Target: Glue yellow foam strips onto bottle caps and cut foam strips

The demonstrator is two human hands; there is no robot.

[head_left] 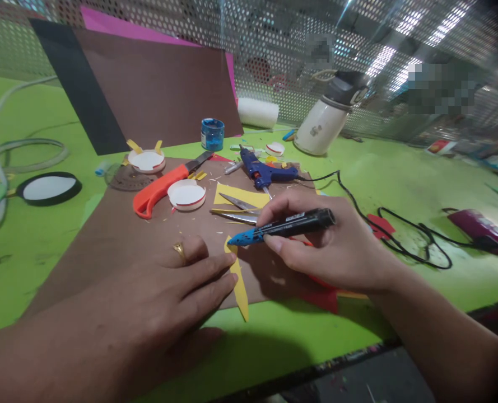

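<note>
While the right grip (316,246) grasps a black-barrelled, blue-nosed marker (297,221), its tip at the upper end of a flat, tapered yellow strip (241,288), the left grip (164,296), released, rests fingertips along it. The strip crosses a matte brown sheet (106,240) onto the smooth green counter (378,157).

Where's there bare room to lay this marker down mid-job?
Right side: green tabletop between the white bottle and the black cord. Another patch lies nearer than the black-rimmed disc, left of the brown sheet. Crowded: the brown sheet's middle, holding glue gun, scissors and orange cutter, and the front, where the left hand rests on the yellow strip.
</note>
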